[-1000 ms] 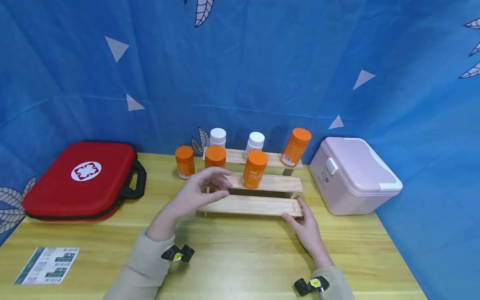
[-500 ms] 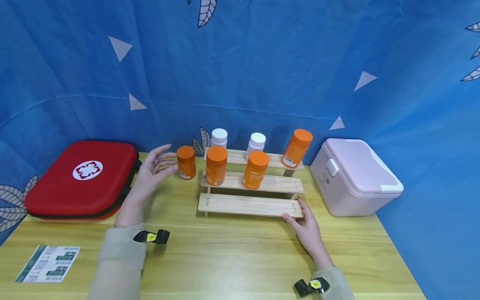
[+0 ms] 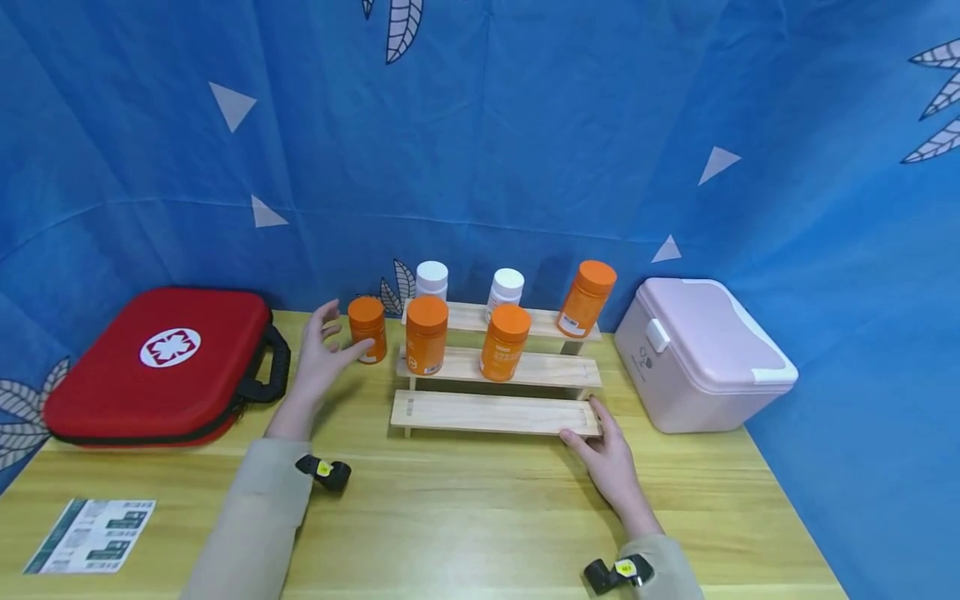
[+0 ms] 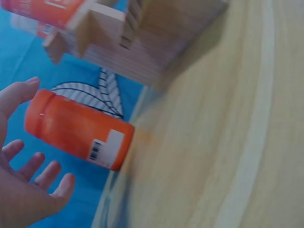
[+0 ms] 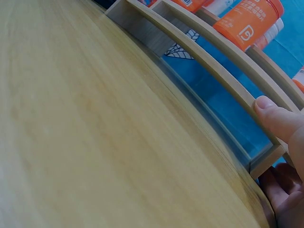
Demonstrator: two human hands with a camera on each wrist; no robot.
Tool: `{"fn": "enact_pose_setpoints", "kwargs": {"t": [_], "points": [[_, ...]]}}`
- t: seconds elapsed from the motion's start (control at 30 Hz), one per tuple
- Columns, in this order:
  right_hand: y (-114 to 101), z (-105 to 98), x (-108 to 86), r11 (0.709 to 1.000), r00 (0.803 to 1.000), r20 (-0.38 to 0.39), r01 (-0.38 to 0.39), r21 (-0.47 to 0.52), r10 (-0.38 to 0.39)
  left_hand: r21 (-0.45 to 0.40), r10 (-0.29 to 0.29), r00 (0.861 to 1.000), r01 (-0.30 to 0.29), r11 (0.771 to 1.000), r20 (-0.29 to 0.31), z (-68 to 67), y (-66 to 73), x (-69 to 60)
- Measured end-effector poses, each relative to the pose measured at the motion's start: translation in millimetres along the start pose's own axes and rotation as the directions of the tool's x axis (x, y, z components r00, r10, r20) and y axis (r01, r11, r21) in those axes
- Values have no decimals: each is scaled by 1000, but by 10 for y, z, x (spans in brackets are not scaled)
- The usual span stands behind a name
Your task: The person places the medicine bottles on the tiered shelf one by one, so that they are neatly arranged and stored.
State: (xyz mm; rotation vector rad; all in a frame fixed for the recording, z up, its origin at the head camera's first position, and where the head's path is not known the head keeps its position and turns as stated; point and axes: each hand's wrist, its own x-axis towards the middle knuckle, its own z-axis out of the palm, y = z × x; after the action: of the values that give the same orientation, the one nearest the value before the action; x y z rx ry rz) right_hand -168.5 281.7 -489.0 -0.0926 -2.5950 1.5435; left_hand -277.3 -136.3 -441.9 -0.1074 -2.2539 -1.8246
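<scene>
At the rack's left, an orange bottle (image 3: 367,329) with an orange cap stands upright on the table. My left hand (image 3: 318,362) is beside it, thumb in front and fingers to its left. In the left wrist view, a gap shows between the spread fingers and the bottle (image 4: 80,128); the thumb is near its cap. My right hand (image 3: 611,471) grips the right end of the three-tier wooden rack (image 3: 480,412) at its lowest shelf, thumb on the front edge. Two orange bottles (image 3: 426,337) stand on the middle shelf. Two white bottles (image 3: 506,292) and an orange one (image 3: 587,300) occupy the top shelf.
A red first-aid case (image 3: 161,367) with a black handle lies at the left. To the right of the rack is a pale pink lidded box (image 3: 705,354). A printed card (image 3: 90,536) lies front left. A blue curtain (image 3: 480,150) hangs behind the table.
My left hand has gone left from in front of the rack, past the lone orange bottle, then back right to its side. The right hand keeps its grip on the rack.
</scene>
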Motion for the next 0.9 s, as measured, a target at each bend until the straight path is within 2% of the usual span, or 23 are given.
{"fn": "enact_pose_setpoints", "kwargs": {"t": [0.1,0.23,0.4,0.67,0.9], "points": [[6,4,17,1000,1000,0,2,-6,-2,35,-23,1000,23,999,13,41,-33,71],[-3,13,30,1000,1000,2,1,0,-1,28,-25,999,24,999,43,72,-88,139],[-27,16,24,1000,1000,3,-7,10,7,5,28,998,-28,1000,58,102,-114,171],[-44,0,4,1000,1000,4,-9,11,9,63,99,992,-104,993,79,125,-80,178],[-7,1,5,1000,1000,6,-10,1,10,78,130,991,-132,988,28,172,-67,166]]}}
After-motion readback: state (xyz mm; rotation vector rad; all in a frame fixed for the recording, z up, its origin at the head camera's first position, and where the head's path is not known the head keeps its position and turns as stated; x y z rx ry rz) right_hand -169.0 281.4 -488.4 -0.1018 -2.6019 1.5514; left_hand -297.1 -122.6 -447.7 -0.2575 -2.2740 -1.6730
